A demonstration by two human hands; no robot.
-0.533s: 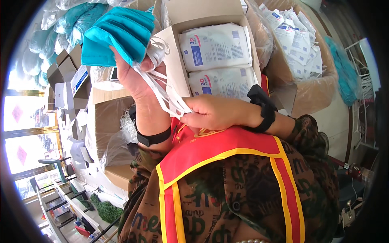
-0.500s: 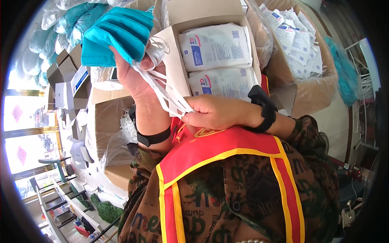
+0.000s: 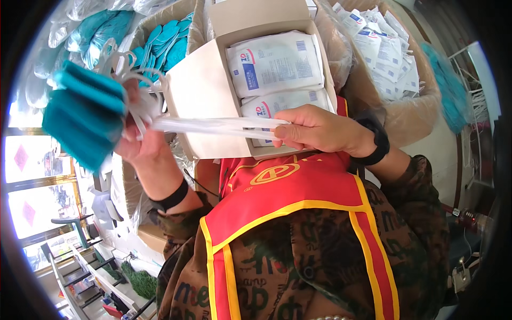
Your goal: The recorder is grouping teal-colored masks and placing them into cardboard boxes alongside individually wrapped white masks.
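the left hand (image 3: 141, 146) is raised at the left of the scene, fingers closed around a stack of teal folded face masks (image 3: 82, 125) whose white elastic ear loops (image 3: 213, 127) trail out to the right. the right hand (image 3: 320, 130) sits near the middle, well apart from the left, fingertips pinched on the far end of those loops, so the white strands stretch taut between the two hands. just behind the strands stands an open white cardboard box (image 3: 205, 90) holding flat white sealed packets with blue print (image 3: 274, 64). farther left lies a brown carton of loose teal masks (image 3: 170, 42); at the far right a carton lined with clear plastic holds more white packets (image 3: 386, 53). a black band circles each wrist.
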